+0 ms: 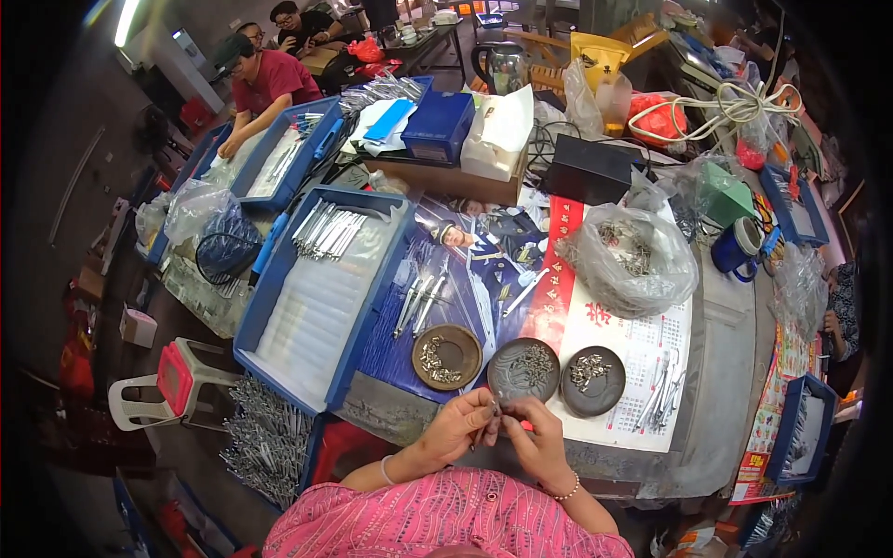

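My left hand (458,428) and my right hand (532,435) meet at the table's near edge, both pinched on a small metal tool part (493,412) held between the fingertips. Its exact shape is too small to tell. Just beyond my hands stand three round dark dishes: a brown one (447,356) on the left, a grey one (524,369) in the middle and another (593,380) on the right, each with small metal pieces in it. A few finished metal tools (420,299) lie on the blue poster behind the dishes.
A blue tray (279,288) lined with white, with a row of metal tools at its far end, sits to my left. A clear bag of metal parts (634,256), a blue mug (737,249) and more tools (662,395) are to the right. People work at the far left.
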Demonstrator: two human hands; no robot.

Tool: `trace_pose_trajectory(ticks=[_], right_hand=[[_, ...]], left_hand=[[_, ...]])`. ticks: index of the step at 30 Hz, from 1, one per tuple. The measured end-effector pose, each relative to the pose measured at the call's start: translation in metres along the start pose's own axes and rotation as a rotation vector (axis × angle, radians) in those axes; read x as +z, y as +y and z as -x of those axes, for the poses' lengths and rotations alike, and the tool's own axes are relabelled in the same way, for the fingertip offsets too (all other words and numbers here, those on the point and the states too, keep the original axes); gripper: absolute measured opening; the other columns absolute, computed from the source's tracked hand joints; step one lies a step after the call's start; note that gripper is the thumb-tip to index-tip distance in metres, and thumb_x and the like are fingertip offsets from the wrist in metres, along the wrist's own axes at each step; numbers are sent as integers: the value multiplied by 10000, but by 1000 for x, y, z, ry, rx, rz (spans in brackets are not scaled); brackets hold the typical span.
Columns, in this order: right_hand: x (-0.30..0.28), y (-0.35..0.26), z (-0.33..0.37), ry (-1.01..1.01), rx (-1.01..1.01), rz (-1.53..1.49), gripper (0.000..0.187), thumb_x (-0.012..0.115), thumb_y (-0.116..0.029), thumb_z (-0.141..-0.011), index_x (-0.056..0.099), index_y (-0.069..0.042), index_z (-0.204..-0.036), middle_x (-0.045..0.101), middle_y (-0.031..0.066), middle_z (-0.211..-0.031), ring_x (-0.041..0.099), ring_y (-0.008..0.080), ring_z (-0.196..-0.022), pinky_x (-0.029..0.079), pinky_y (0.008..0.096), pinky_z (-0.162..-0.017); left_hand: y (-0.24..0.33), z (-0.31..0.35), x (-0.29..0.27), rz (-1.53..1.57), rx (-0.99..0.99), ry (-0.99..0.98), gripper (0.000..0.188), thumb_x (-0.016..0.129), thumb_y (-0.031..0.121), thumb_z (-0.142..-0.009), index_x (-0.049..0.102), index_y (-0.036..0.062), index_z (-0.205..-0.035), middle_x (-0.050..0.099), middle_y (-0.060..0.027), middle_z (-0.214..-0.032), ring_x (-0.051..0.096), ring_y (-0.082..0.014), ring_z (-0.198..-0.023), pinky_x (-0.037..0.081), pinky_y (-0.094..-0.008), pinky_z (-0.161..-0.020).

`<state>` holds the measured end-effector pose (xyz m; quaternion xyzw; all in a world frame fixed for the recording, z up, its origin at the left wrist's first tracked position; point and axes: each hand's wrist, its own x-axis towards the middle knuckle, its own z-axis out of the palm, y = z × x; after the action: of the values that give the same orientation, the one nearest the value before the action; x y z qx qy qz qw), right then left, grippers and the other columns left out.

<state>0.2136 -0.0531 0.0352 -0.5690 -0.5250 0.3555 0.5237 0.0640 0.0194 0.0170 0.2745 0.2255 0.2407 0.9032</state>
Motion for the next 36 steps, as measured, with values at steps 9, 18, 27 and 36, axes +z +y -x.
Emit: trace_pose_trajectory(ticks=[9, 18, 27, 36], right_hand=[[4, 7, 8, -21, 291, -427, 146, 508, -41, -872, 538, 54, -978, 579, 73, -880, 578, 120, -775, 472, 236, -673], [2, 9, -2, -30, 170, -429, 68, 524, -9, -850, 523, 25, -909, 521, 87, -947, 530, 121, -807, 459, 242, -704], [7, 2, 1, 4, 248, -590, 105, 531, -13, -848, 508, 24, -944, 527, 81, -902, 542, 117, -715, 462, 236, -650], [-38, -96, -6, 107, -603, -862, 122, 553, -47, -782, 550, 41, -867, 557, 164, -845, 566, 230, -682, 480, 339, -620]], left_hand=[[5, 9, 11, -247, 4, 31, 91, 565, 147, -867, 519, 71, -886, 588, -23, -707, 546, -75, -567, 344, -146, -471], [9, 6, 10, -286, -67, 51, 86, 551, 141, -878, 521, 67, -909, 586, -7, -784, 524, -27, -623, 342, -139, -476], [8, 11, 9, -206, -37, 100, 84, 551, 108, -869, 523, 63, -934, 607, -31, -776, 555, -72, -614, 374, -143, -506], [10, 6, 6, -231, -55, 126, 76, 534, 83, -871, 509, 38, -926, 586, -59, -766, 546, -100, -615, 423, -194, -535]])
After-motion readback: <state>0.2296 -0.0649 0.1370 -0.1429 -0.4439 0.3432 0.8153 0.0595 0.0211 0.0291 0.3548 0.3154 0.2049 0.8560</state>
